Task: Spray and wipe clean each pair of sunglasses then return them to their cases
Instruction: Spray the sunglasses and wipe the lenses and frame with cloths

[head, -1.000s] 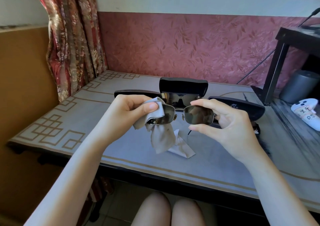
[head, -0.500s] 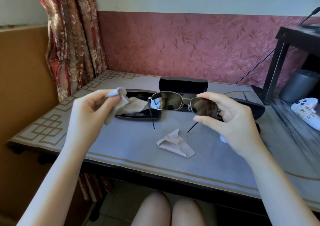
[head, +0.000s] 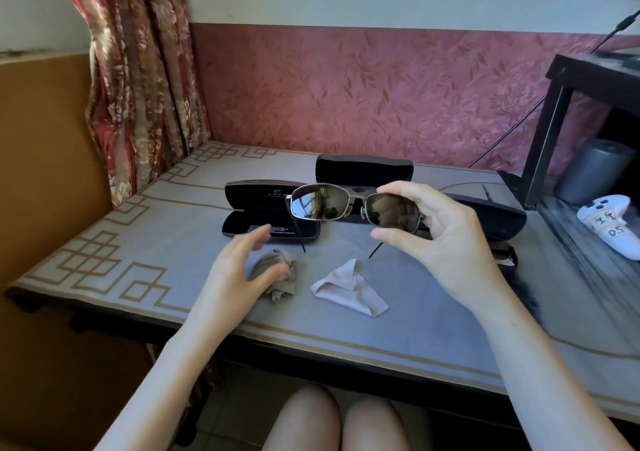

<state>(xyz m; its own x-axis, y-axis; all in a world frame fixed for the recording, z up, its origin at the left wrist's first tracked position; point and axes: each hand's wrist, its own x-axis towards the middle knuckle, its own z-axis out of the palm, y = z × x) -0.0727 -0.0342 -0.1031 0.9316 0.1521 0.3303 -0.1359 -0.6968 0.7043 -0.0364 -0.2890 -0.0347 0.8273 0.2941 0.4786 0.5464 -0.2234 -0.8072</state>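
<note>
R hand (head: 450, 246) grasps the sunglasses (head: 322, 205) in the air above the surface (head: 138, 243), thumb under and fingers over the rim of the lens on its own side. The other lens sticks out free to the left. Metal frame, dark lenses, both temples unfolded, tips pointing down toward the person.

L hand (head: 235, 274) is released, fingers loose and spread, holding nothing. It hovers at the crumpled grey-brown cloth (head: 282, 279) lying on the surface, thumb right at the cloth; can't tell if it touches. Just right of that, a 2nd, paler cloth (head: 349, 291) lies folded in a rough triangle, apart from the first.

Behind the cloths are 3 black cases. The left case (head: 270, 224) lies open flat w/ printed text inside. The middle case (head: 363, 170) is open w/ lid up, partly hidden by the glasses. The right case (head: 491, 217) looks closed, mostly behind the R hand. Another pair of glasses (head: 502, 251) peeks out by the R wrist, mostly hidden.

Far right: white controller (head: 602, 225) w/ handwritten marks, and a grey cylinder (head: 595, 170) behind it.
</note>
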